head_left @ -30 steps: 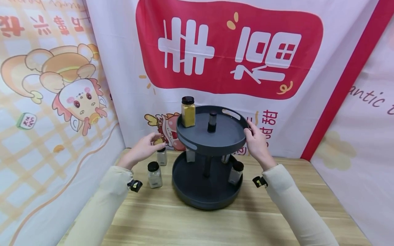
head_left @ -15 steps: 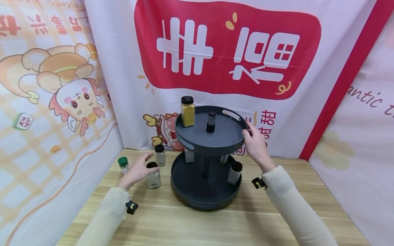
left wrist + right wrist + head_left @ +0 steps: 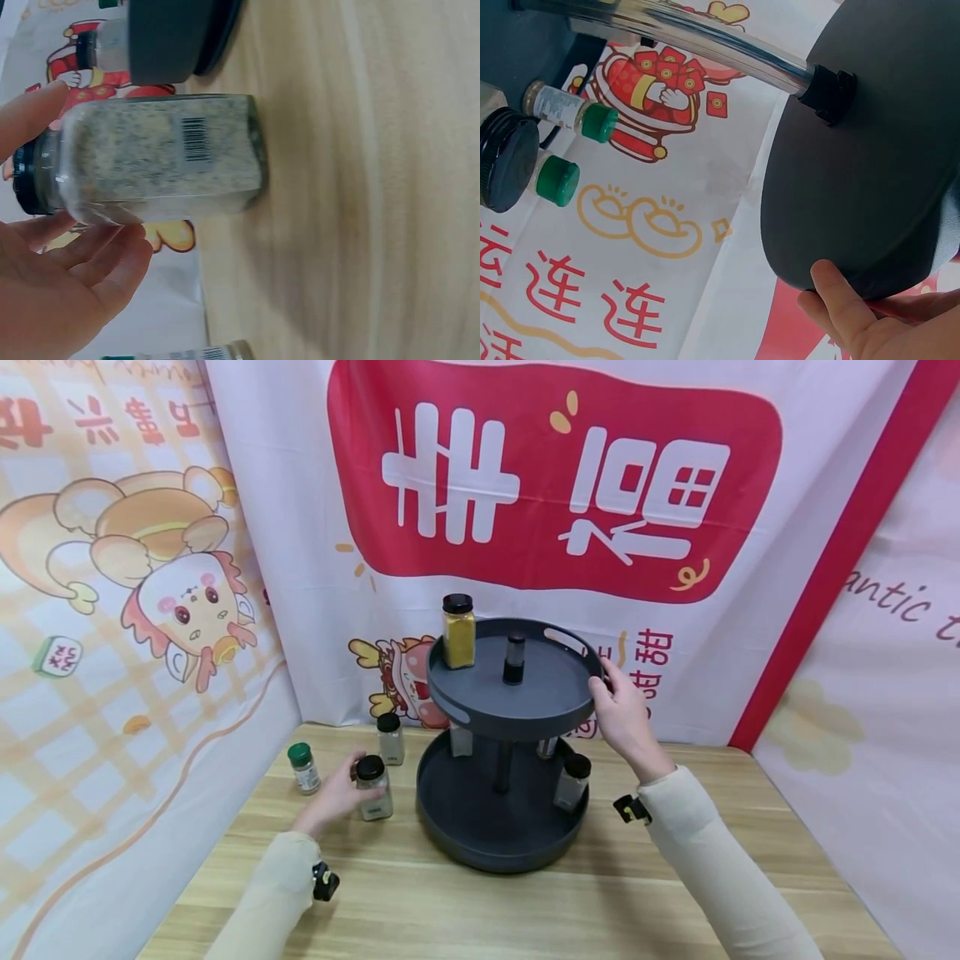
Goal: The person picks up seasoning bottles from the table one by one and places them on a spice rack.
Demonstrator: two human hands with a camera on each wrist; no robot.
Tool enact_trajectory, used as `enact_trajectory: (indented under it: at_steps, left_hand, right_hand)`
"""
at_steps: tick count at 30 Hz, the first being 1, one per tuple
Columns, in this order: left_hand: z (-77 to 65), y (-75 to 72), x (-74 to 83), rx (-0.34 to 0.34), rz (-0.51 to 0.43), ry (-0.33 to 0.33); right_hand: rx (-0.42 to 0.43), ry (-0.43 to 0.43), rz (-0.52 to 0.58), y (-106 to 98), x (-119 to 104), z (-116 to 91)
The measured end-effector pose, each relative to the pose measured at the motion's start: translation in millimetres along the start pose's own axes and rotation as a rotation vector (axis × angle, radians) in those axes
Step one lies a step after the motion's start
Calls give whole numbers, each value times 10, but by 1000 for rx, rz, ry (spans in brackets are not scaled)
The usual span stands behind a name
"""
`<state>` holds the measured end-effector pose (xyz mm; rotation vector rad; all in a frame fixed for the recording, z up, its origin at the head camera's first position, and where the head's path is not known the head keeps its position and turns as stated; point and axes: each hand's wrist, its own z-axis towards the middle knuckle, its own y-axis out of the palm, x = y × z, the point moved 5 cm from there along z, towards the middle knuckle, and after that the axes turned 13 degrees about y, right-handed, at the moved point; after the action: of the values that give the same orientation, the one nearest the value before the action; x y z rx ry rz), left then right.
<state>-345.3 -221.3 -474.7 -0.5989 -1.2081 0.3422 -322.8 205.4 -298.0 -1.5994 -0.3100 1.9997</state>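
A glass spice jar (image 3: 161,154) with a black lid and pale, speckled contents stands on the table, left of a dark grey two-tier spice rack (image 3: 498,852). My left hand (image 3: 337,797) holds this jar near its neck, thumb on one side and fingers on the other. With my right hand (image 3: 622,718) I grip the right rim of the upper tray (image 3: 855,187), thumb and fingers on either side of its edge. A jar of yellow powder (image 3: 460,639) sits on that tray at the left. Several jars are on the lower tray, partly hidden by the upper one.
Another black-lidded jar (image 3: 391,739) stands behind the held one. A green-capped jar (image 3: 303,768) is left of my left hand. On the lower tray are a black-lidded jar (image 3: 573,782) and green-capped jars (image 3: 559,180). Printed cloths hang behind and beside the wooden table (image 3: 540,918).
My left hand has moved down and toward me, from beside the rear black-lidded jar to the front one, and now holds it. The green-capped jar came into sight. My right hand stays on the tray rim.
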Motion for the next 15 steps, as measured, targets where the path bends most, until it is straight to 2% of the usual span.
enact_trajectory:
  at_steps: [7,15]
  left_hand:
    - [35,56,-117,26,10,12]
    - [44,73,-174,15,-13,5]
  right_hand:
    - [1,-5,12,5,-9,-8]
    - [-17,9,35,2,-24,-29]
